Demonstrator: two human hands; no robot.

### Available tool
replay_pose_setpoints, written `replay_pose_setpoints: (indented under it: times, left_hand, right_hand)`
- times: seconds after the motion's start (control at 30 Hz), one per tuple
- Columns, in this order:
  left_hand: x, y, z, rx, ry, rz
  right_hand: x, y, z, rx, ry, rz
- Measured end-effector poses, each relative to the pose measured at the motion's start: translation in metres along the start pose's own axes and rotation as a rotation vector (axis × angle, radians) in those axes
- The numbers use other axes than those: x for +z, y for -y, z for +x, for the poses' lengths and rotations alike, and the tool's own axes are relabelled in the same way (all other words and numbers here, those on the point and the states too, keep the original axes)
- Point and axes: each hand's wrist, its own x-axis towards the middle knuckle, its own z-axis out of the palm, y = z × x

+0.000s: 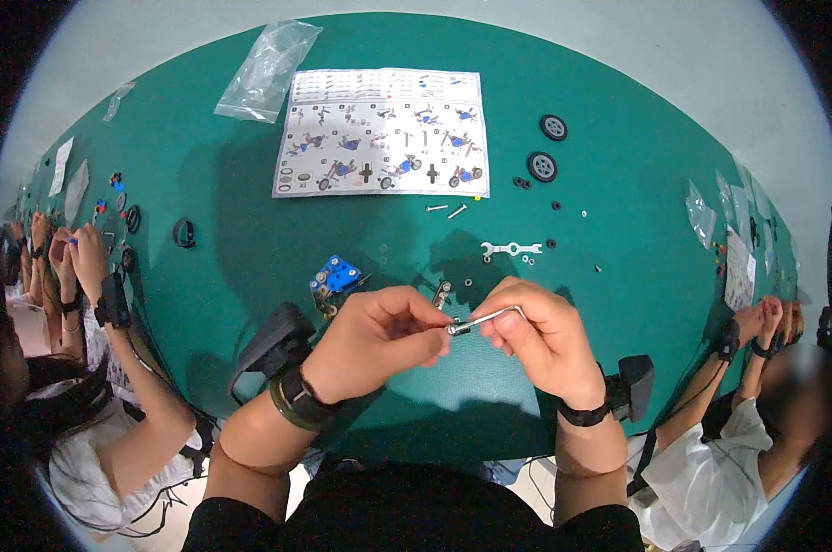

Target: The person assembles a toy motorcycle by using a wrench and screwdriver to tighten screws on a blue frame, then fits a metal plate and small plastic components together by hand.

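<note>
Over the near part of the table, my left hand (388, 336) is closed in a pinch on a small metal piece (453, 328) whose shape its fingers partly hide. My right hand (535, 336) is closed around a thin L-shaped hex key (489, 318). The key's far end meets the small piece at my left fingertips. Just beyond the hands lies a small grey-and-black metal part (443, 293). A partly built blue model section (338, 274) with metal screws sits behind my left hand.
Farther back are a printed instruction sheet (379, 138), a clear plastic bag (270, 72), two screws (457, 211), a flat white wrench (512, 248) and two black wheels (542, 166). Small nuts and black rings are scattered at right. Other people's hands (89, 262) work along both sides.
</note>
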Motion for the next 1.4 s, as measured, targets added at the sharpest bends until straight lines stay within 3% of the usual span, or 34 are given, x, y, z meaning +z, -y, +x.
replay_pose_setpoints:
  times: [0.1, 0.3, 0.5, 0.6, 0.7, 1.1, 1.2, 1.4]
  left_hand:
    - [0.0, -0.001, -0.001, -0.017, 0.018, 0.005]
    - [0.002, -0.002, -0.001, -0.083, 0.051, -0.083]
    - [0.001, -0.003, 0.0, -0.207, 0.119, -0.173]
    - [0.0, -0.001, 0.0, -0.139, 0.095, -0.116]
    - [0.008, 0.005, -0.003, 0.077, -0.078, 0.107]
    - [0.004, -0.001, 0.001, -0.194, 0.081, -0.101]
    - [0.001, 0.001, 0.003, -0.181, 0.078, -0.156]
    - [0.008, 0.0, -0.005, 0.117, -0.034, 0.098]
  right_hand:
    - [0.001, -0.008, 0.001, -0.125, -0.025, -0.113]
    - [-0.004, -0.005, 0.0, -0.056, 0.047, -0.032]
    - [-0.01, -0.006, 0.003, -0.209, 0.111, -0.084]
    - [-0.01, -0.005, 0.001, -0.12, 0.108, -0.165]
    - [-0.008, -0.01, -0.001, -0.032, 0.113, -0.243]
    - [-0.01, -0.006, 0.001, -0.215, 0.181, -0.258]
    - [-0.008, -0.007, 0.0, -0.225, 0.155, -0.274]
    - [-0.001, -0.013, 0.0, -0.036, 0.064, -0.109]
